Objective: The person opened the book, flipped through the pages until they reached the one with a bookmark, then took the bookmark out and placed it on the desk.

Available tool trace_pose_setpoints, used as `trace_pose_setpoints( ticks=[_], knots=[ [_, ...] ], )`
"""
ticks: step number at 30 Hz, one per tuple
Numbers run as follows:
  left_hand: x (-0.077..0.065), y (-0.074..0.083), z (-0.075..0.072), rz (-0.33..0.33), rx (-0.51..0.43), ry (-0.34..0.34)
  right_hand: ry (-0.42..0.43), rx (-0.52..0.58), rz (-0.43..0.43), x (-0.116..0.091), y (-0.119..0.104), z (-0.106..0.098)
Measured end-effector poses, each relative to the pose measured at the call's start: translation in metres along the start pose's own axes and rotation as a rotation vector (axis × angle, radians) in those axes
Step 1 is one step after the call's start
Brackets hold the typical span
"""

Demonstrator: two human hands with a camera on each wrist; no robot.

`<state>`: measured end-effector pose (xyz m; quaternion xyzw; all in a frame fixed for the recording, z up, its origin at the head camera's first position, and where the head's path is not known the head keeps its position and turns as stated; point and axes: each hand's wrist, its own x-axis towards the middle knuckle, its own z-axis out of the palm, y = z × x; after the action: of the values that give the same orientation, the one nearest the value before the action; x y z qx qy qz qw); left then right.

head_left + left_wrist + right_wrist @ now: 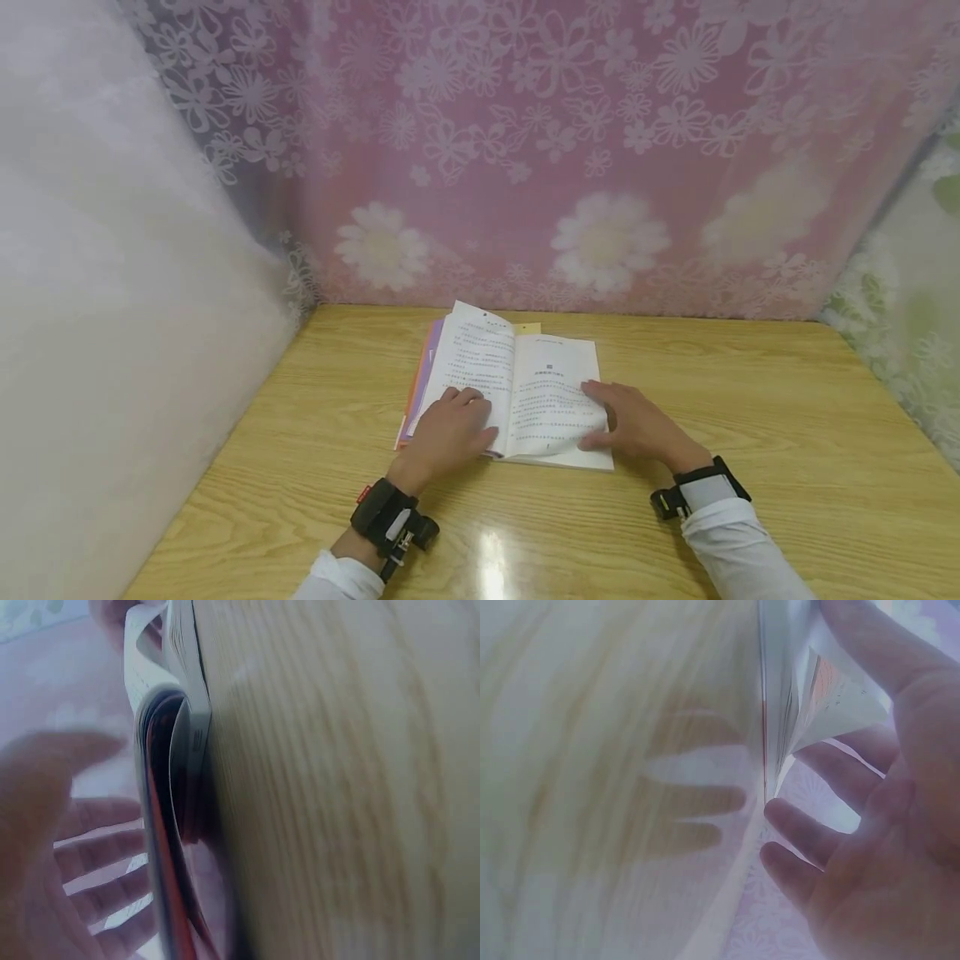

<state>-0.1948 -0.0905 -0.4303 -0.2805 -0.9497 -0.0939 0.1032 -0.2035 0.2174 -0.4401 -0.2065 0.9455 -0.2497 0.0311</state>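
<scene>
An open paperback book point(555, 358) lies on the wooden table, printed text on both pages. My left hand point(450, 429) rests on the lower part of its left page, fingers extended over the paper. At the right page's outer edge is my right hand point(633, 421), with thumb and index finger spread apart, both at the paper. In the right wrist view, a page point(844, 712) bows upward between the thumb and fingers of that hand. The left wrist view shows the left pages point(142, 727) arched over a dark and red layer.
Purple and orange edges point(414, 387) stick out under the book's left side, and a yellow edge point(531, 328) at its top. The wooden table point(750, 400) stretches to both sides. A pink flowered curtain point(487, 167) hangs behind, with a pale sheet point(135, 292) at left.
</scene>
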Motion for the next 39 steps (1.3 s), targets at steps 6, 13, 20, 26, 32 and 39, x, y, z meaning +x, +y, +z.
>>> trace_pose_setpoints(
  ticks=[6, 13, 20, 26, 32, 39],
  knots=[
    [0.003, 0.025, 0.001, -0.109, 0.093, -0.045, 0.062, 0.019, 0.002, 0.005, -0.001, -0.001],
    [0.009, 0.046, -0.001, -0.207, 0.136, -0.102, 0.176, 0.012, -0.051, 0.010, -0.009, -0.007],
    [0.012, 0.057, 0.001, -0.227, 0.184, -0.081, 0.269, 0.022, -0.111, 0.012, -0.022, -0.010],
    [0.010, 0.057, 0.002, -0.224, 0.141, -0.040, 0.268, 0.052, -0.097, 0.012, -0.023, -0.010],
    [0.008, 0.053, 0.004, -0.267, 0.066, -0.024, 0.249, 0.089, -0.073, 0.009, -0.021, -0.012],
    [0.010, 0.043, 0.002, -0.329, -0.028, 0.001, 0.195, 0.098, -0.005, 0.002, -0.020, -0.011]
  ],
)
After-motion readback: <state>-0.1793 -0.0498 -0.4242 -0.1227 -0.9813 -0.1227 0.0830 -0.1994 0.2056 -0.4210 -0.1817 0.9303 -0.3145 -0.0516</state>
